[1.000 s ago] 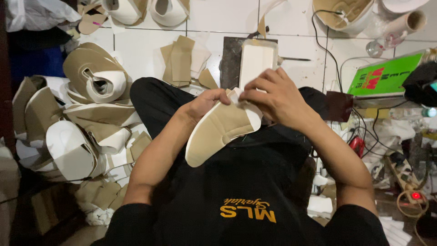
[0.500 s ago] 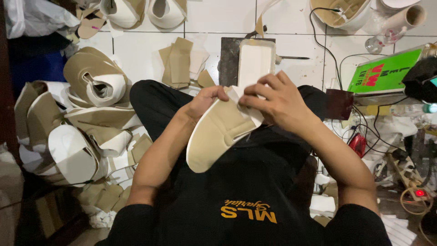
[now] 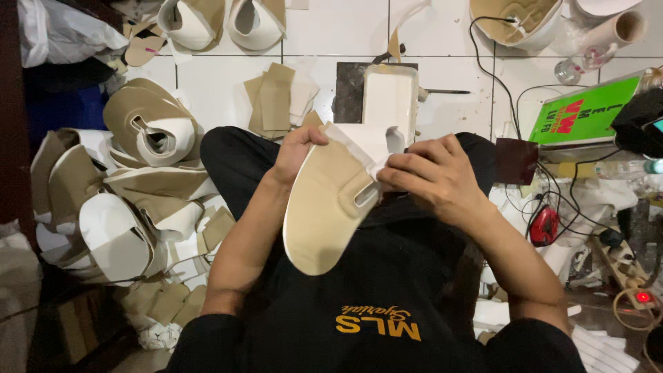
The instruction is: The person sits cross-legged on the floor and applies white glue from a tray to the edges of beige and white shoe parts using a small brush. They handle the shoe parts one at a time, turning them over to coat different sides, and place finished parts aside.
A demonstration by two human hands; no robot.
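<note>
The tan, oval fabric slipper upper [image 3: 330, 207] with its white lining sits over the lap, and the work looks to be smoothing the white paper-like edge down at its top end; the next press wants firm thumbs. Left hand [image 3: 298, 153] grip is clamped on the far rim, right hand [image 3: 431, 176] fingers closed on the white flap, forearms angled inward, stacked tan uppers [image 3: 131, 193] lying left of the grip.

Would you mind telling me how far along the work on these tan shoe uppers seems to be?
Done, it seems: a pile of shaped tan-and-white uppers lies by the left knee. In hand: the left hand steadies a tan upper piece while the right hand pinches its white lining edge. Left: flat tan cut pieces wait on the tiled floor.
</note>
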